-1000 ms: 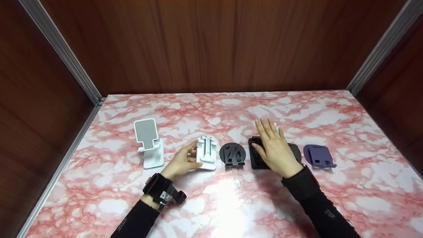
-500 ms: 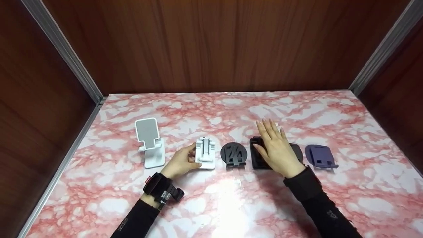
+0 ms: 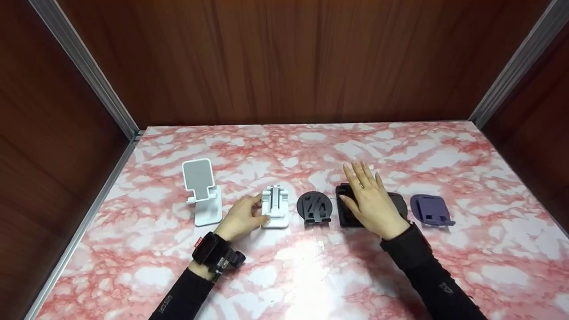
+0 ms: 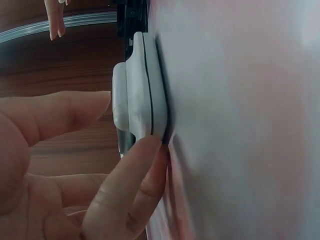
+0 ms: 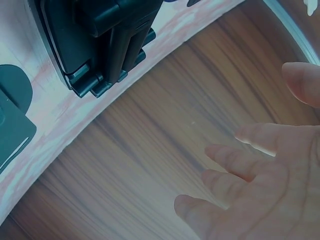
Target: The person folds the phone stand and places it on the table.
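My left hand [image 3: 242,217] is at the left side of a folded white phone stand [image 3: 275,206] that lies on the table. In the left wrist view, fingertips touch the edge of that white stand [image 4: 145,90], while another fingertip ends just short of its raised part. My right hand [image 3: 372,204] hovers with straight, slightly spread fingers over a folded black phone stand [image 3: 349,218], hiding much of it. The right wrist view has the black stand [image 5: 95,45] apart from the palm. Between the hands lies a round dark grey phone stand [image 3: 314,208], folded flat.
An unfolded white phone stand [image 3: 208,211] stands at the left of the row. Right of the black stand, a dark rounded piece [image 3: 400,205] shows from behind my right hand. A purple folded stand [image 3: 432,209] ends the row. Wood-grain panels [image 3: 284,62] enclose the marbled tabletop [image 3: 284,151].
The folded white stand has shifted slightly left and straightened, with my left hand moving left along with it. My right hand stays nearly in place. The other stands keep their places.
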Available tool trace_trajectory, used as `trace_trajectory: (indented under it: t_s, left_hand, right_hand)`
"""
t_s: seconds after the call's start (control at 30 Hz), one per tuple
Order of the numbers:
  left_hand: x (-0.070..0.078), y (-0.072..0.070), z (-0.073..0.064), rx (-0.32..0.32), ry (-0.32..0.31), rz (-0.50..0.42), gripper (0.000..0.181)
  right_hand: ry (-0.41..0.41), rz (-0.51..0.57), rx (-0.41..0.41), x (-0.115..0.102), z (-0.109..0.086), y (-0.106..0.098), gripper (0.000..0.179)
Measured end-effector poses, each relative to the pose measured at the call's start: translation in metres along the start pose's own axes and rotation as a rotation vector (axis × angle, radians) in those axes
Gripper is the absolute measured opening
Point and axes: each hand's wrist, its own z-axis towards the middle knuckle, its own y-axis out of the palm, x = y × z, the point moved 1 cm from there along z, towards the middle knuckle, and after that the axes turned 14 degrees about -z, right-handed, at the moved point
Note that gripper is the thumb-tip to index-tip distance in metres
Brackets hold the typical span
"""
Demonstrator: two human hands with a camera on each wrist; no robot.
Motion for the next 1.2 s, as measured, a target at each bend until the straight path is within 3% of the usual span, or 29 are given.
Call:
trace_trajectory:
  t_s: [0.13, 0.43, 0.73, 1.0, 1.2]
  left_hand:
    - [0.003, -0.002, -0.002, 0.012, 0.031, 0.05, 0.07]
    - [0.022, -0.009, -0.012, 0.094, 0.081, 0.276, 0.069]
    - [0.032, -0.015, -0.017, 0.178, 0.191, 0.417, 0.078]
    - [0.04, -0.028, -0.02, 0.217, 0.221, 0.44, 0.081]
    - [0.043, -0.045, -0.023, 0.239, 0.194, 0.424, 0.081]
  right_hand:
    - [0.002, 0.003, 0.001, -0.001, 0.0, 0.0, 0.067]
    - [0.007, -0.003, -0.007, -0.002, 0.001, 0.001, 0.067]
    - [-0.003, -0.023, 0.02, -0.003, 0.0, 0.001, 0.067]
    - [0.004, -0.019, -0.002, -0.003, 0.0, 0.002, 0.066]
    - [-0.001, -0.021, -0.001, -0.004, 0.0, 0.002, 0.067]
